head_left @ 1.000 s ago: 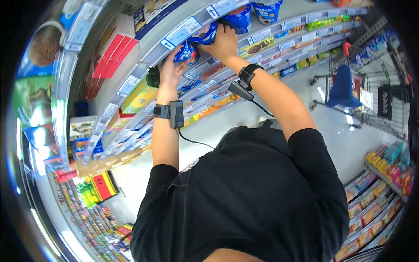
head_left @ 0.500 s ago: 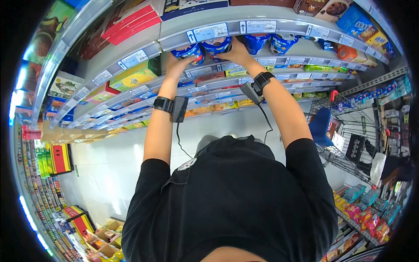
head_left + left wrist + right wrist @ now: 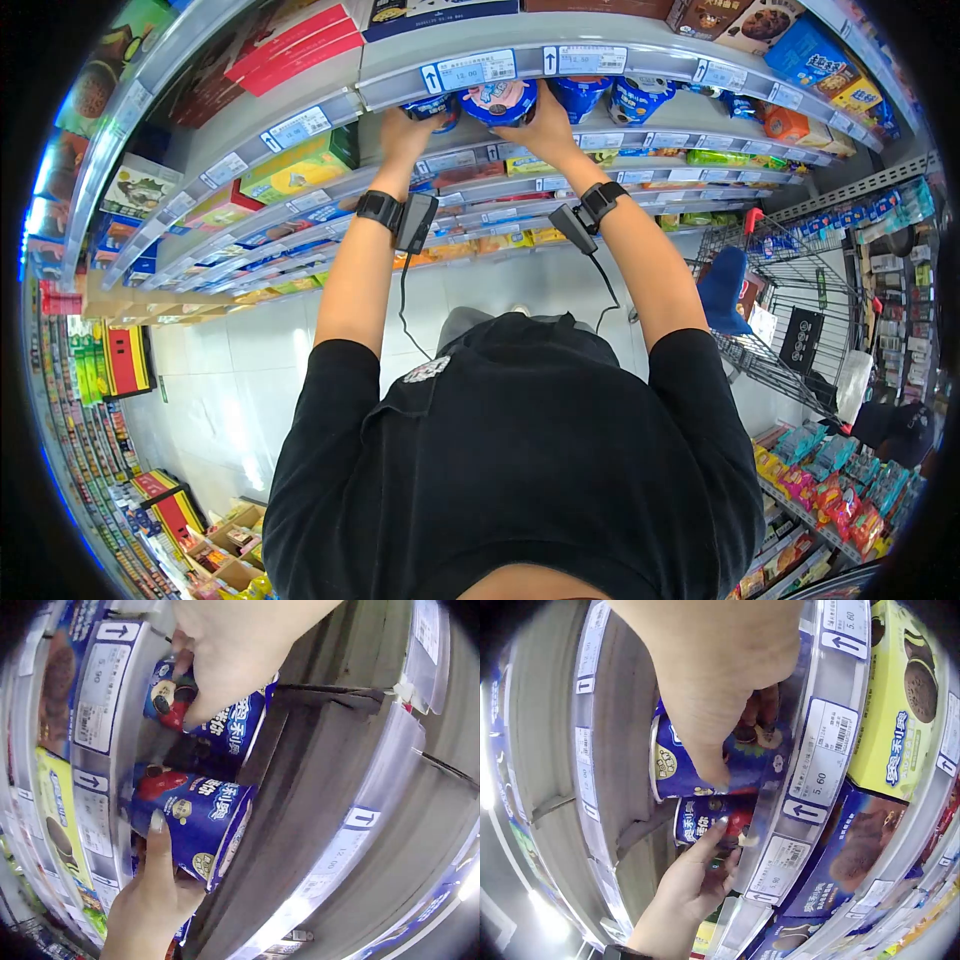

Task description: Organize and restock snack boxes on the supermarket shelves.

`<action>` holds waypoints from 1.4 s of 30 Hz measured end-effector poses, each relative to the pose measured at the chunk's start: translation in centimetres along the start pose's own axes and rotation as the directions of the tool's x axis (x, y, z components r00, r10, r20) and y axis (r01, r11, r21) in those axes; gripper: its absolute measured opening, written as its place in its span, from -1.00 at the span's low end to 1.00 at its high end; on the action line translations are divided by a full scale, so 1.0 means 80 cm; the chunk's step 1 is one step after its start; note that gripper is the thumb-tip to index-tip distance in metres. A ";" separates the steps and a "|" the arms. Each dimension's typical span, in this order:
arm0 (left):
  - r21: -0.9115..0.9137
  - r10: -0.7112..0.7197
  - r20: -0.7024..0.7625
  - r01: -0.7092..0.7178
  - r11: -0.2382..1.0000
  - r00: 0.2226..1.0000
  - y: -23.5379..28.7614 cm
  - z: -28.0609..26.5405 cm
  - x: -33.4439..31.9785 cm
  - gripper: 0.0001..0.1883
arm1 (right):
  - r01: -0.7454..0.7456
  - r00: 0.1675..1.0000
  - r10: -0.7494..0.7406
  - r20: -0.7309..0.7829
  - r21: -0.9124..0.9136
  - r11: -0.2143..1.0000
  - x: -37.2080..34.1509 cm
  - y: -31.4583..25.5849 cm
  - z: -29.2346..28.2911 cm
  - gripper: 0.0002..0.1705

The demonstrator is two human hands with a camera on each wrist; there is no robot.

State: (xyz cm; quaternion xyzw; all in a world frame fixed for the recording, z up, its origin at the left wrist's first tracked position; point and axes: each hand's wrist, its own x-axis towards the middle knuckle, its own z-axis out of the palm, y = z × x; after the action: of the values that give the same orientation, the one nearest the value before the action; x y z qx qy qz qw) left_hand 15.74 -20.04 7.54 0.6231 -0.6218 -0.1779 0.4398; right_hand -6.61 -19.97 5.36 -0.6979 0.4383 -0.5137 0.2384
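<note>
Supermarket aisle, snack shelf straight ahead, and two blue tubs are what this person's busy with. Right tub is by the shelf's near edge, pink lid showing, with the right hand curled round it. Left tub is just beside it, partly under the upper price rail, and the left hand has thumb and fingers round that one. My read: step in hand is shifting or lining up these two, so the next move probably calls for keeping them level and not clipping that rail just above. Mind the front price strip too. More blue tubs crowd the right; on the left, only a sliver of shelf before a yellow-green box. Best room is on the near side, over the floor, cart well off right.
</note>
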 end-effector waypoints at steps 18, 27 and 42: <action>0.208 -0.195 0.012 0.188 0.960 0.981 -0.053 0.000 0.028 -0.50 | -0.202 0.978 0.185 -0.095 -0.225 0.953 -0.007 -0.039 0.062 -0.04; -0.323 -0.165 0.109 0.192 0.927 0.980 -0.040 -0.015 -0.018 -0.45 | -0.180 0.983 0.184 0.000 -0.207 0.962 -0.005 -0.069 0.095 -0.08; -0.727 -0.391 0.339 0.502 0.469 0.856 -0.020 -0.006 0.012 -0.38 | -0.139 0.988 0.129 -0.081 -0.137 0.981 0.004 -0.043 0.088 -0.01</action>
State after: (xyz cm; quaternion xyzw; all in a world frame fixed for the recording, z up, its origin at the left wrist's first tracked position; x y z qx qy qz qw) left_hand 17.22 -21.05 6.90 0.4884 -0.3172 -0.5823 0.5672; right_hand 1.20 -19.35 5.68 -0.6632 0.5280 -0.4887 0.2063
